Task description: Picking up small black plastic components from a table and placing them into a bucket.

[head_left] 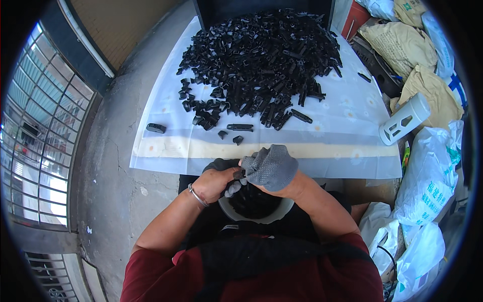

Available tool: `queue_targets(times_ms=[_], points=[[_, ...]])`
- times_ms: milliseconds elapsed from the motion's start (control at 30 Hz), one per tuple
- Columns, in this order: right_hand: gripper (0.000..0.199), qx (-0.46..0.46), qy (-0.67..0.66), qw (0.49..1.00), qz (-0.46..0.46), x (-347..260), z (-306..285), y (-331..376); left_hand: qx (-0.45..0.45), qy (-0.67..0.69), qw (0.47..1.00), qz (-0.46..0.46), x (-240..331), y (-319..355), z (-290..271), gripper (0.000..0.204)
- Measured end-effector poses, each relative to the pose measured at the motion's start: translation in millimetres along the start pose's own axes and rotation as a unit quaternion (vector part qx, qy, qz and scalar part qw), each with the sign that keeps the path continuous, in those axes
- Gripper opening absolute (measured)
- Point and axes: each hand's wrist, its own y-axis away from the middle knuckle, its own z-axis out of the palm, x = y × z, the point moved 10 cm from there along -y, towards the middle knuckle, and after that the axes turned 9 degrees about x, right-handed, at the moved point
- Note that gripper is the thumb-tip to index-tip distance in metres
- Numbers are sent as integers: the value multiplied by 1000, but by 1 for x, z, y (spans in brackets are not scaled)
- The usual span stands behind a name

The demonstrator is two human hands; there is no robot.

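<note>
My left hand (214, 182), partly covered by a dark glove and with a bare thumb, is closed on a small black plastic part (239, 174). Pressed against the same piece is my right hand (271, 167) in a grey dotted glove, its fingers closed and partly hidden. Both hands meet at the table's near edge, above a pale bucket (288, 210) in my lap. Black plastic pieces (251, 202) lie inside it. Just beyond my hands, a long black clip-like part (240, 127) and two short black pieces (238, 140) rest on the table.
A large heap of black plastic parts (261, 65) covers the far part of the cloth-covered table (347, 138). At the right edge leans a white plastic cylinder with cut-outs (405, 120). Sacks (427, 176) crowd the right side; a barred window (43, 131) stands left.
</note>
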Motion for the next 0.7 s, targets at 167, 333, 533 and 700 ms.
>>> queue_targets(times_ms=[167, 333, 533, 700], points=[[24, 43, -60, 997, 37, 4, -10, 3, 34, -309, 911, 269, 43, 19, 11, 28], [20, 78, -85, 988, 100, 15, -16, 4, 92, -230, 896, 369, 56, 24, 3, 37], [18, 1, 1, 996, 87, 12, -13, 4, 92, -196, 933, 287, 51, 14, -7, 37], [16, 36, 1, 999, 31, 1, -13, 7, 82, -300, 886, 344, 68, 29, 8, 34]])
